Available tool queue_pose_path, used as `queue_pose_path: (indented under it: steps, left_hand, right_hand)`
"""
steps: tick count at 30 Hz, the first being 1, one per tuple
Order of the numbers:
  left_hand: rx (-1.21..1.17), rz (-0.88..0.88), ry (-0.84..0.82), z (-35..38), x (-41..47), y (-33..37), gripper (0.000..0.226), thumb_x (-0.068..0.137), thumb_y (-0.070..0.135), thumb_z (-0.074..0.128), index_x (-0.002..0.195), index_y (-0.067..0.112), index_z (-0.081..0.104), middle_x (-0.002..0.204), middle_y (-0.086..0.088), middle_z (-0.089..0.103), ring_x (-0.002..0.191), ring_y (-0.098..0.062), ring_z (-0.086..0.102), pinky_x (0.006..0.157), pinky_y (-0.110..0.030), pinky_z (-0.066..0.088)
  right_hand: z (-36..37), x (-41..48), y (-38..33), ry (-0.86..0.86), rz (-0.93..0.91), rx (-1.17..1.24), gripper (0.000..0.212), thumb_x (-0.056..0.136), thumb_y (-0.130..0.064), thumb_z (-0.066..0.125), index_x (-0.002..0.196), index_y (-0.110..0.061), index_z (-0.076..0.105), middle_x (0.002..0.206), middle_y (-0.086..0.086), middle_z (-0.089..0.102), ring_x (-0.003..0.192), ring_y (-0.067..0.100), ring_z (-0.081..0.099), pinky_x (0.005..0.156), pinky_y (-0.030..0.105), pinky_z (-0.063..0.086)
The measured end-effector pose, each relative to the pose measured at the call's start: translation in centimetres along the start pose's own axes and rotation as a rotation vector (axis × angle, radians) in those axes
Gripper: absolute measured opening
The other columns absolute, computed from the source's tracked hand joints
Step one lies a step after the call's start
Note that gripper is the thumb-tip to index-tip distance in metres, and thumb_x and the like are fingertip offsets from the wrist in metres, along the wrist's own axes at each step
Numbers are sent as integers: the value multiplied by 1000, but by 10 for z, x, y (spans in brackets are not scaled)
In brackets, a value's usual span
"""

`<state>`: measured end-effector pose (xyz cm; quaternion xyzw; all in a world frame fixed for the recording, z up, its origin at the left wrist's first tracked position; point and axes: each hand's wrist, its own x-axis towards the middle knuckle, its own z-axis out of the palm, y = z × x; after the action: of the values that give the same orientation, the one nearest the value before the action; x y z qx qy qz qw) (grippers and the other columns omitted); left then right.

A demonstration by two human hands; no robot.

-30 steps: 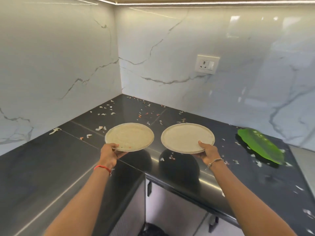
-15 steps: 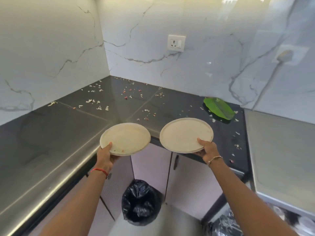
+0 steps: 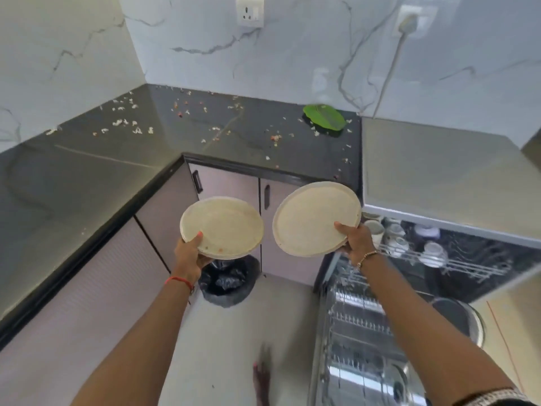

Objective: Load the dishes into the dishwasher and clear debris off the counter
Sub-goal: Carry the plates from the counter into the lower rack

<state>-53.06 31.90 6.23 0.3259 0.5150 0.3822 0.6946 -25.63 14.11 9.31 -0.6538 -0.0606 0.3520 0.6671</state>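
1. Plates: two round, flat, cream discs with a low raised rim. The left plate (image 3: 222,227) is in the left hand (image 3: 190,254) and the right plate (image 3: 316,218) in the right hand (image 3: 355,241). Both are in the air, side by side, not touching.
2. Grip: each hand pinches the near rim, thumb on top, fingers curled underneath. The right plate tips up at its far edge; the left sits nearer level.
3. Handling, my guess: stiff, matte, probably ceramic, though the blur makes the material hard to call. So fairly heavy and breakable. A one-handed rim pinch leaves the far edge unsupported, so it could tip or slip. A thumb placed deeper, or a hand flat under the middle, would be safer.
4. Left plate has small reddish specks close to the thumb; right plate looks cleaner.
5. Dishwasher (image 3: 512,259): open, to the right of the right hand. The shiny wire lower rack (image 3: 360,317) with upright tines lies under the right forearm. Pale cups (image 3: 374,230) sit just beyond the right hand.
6. Bin (image 3: 225,284): crinkly black bag, on the floor below the left hand.
7. Counter (image 3: 73,186): dark glossy stone, beyond both hands, littered with pale and reddish scraps (image 3: 137,130); a green leaf (image 3: 323,117) lies far beyond the right hand.
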Motion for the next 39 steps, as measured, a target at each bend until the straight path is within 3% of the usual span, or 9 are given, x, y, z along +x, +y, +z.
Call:
queue_pose_path:
  steps: [4,11,14,16,23,26,31,37,39]
  left_hand:
    - [23,-16,-40,-14,-55,-41,46,94,7,51,137,14,38,125,-14,51,105,-33,52,72,-45,49]
    - [195,-73,-111,-18,-132,-107,42,88,-2,55,123,18,43,118,-12,51,102,-34,53,74,-50,51]
    - [276,-82,-135,-3,-156,-135,45,88,-3,54,130,10,41,118,-12,50,100,-34,53,72,-49,49]
    - [338,-74,-156,11,-170,-153,48,88,-5,54,132,9,40,119,-11,49,100,-34,52,67,-47,49]
    - [594,-78,-299,83,-192,-218,46,85,-5,54,128,8,43,122,-15,49,111,-43,50,60,-42,52]
    - [681,-58,-321,120,-202,-246,50,85,-6,54,131,10,42,128,-16,46,113,-42,48,69,-49,52]
    - [792,-52,-303,175,-217,-294,50,85,-6,55,132,6,42,124,-18,49,103,-34,50,66,-47,52]
    - [917,-17,-303,224,-220,-335,50,85,-5,54,132,6,43,117,-17,52,96,-30,51,62,-41,54]
    - [950,2,-301,238,-218,-342,49,85,-4,54,132,6,43,117,-15,51,94,-29,51,70,-46,54]
  right_hand:
    - [-47,-50,29,54,-41,-177,42,84,-2,62,123,2,49,125,20,56,111,40,54,75,52,52]
    - [-118,-124,71,146,2,-290,35,85,2,58,119,7,53,119,22,58,108,40,55,73,45,50]
    - [-151,-136,89,190,30,-339,34,84,2,59,117,7,53,117,23,59,107,41,56,81,50,51]
    - [-174,-139,97,219,22,-389,35,83,3,60,117,8,53,118,24,59,108,39,56,83,43,50]
    - [-260,-120,109,268,3,-613,37,83,-1,59,119,7,54,119,22,59,109,38,54,89,42,45]
    - [-297,-103,110,242,15,-657,38,84,-1,57,121,7,53,120,22,58,109,37,55,86,37,45]
    - [-359,-75,111,203,42,-670,36,85,3,52,121,8,52,119,21,59,111,38,54,83,31,43]
    - [-426,-38,109,249,81,-670,33,85,2,51,118,7,55,114,22,60,107,36,56,86,37,47]
    - [-441,-25,107,293,92,-662,31,86,2,52,116,7,55,113,22,60,107,36,56,84,36,48]
